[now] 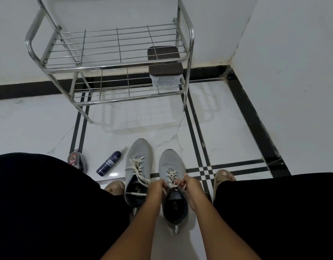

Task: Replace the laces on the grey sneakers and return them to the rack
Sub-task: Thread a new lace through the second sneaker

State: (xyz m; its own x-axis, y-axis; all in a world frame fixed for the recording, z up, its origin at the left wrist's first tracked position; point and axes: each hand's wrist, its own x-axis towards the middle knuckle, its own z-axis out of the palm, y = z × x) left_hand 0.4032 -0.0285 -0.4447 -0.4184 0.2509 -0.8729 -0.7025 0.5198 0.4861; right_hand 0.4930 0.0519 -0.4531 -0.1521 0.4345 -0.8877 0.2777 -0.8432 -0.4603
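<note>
Two grey sneakers stand side by side on the white tiled floor between my knees, toes pointing away from me. The left sneaker (pixel 138 156) has cream laces threaded loosely, with ends trailing over its dark opening. At the right sneaker (pixel 171 162) both hands work at the top eyelets. My left hand (pixel 157 188) pinches one end of the cream lace (pixel 172 175), and my right hand (pixel 190 186) pinches the other end. The steel shoe rack (pixel 113 66) stands ahead against the wall, with bare wire shelves on its left side.
A clear box with a dark lid (pixel 164 72) sits on the rack's lower shelf at the right. A dark spray bottle (pixel 110 163) lies left of the sneakers, and a round tin (pixel 75 160) lies further left. My sandalled feet (pixel 224 177) flank the shoes. A wall corner closes the right side.
</note>
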